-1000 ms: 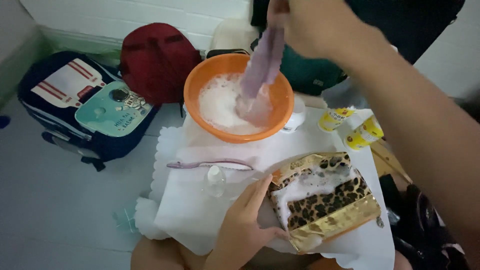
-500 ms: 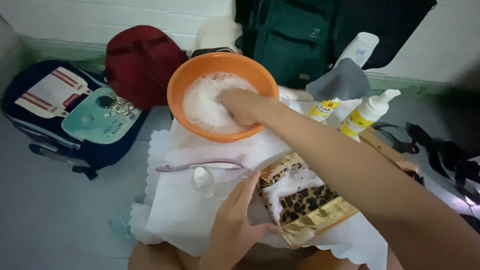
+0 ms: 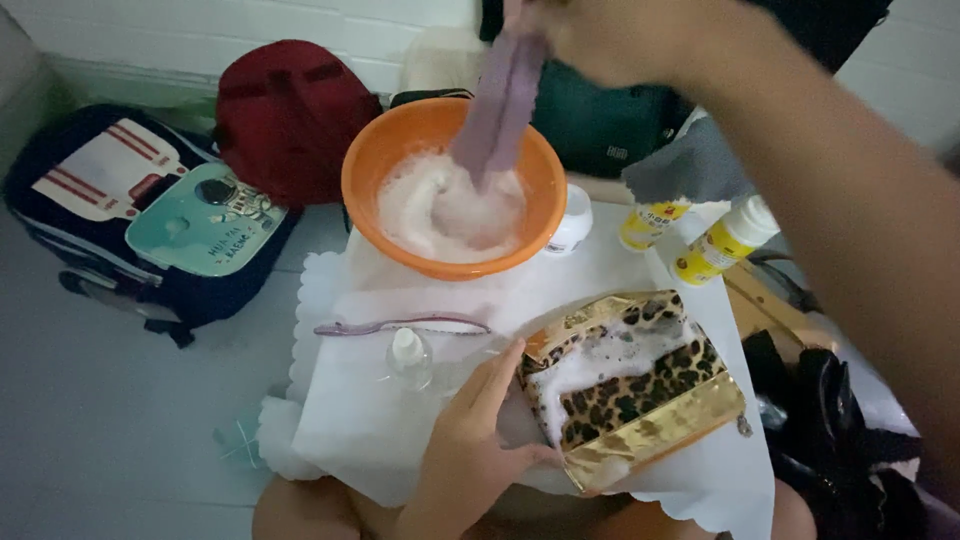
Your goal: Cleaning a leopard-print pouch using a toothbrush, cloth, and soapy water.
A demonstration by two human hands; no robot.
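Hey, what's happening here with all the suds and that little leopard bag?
A person is working over a white sheet spread out in front of them. Their left hand steadies a leopard-print pouch with gold trim, which is covered in foam. Their right hand holds a purple cloth over an orange bowl of soapy water, the cloth's end hanging into the suds. A toothbrush and a small clear bottle lie on the sheet; backpacks sit behind.

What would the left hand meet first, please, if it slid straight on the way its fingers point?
The left hand already touches the leopard pouch; its fingers point toward the orange bowl, probably next, though depth is unclear.
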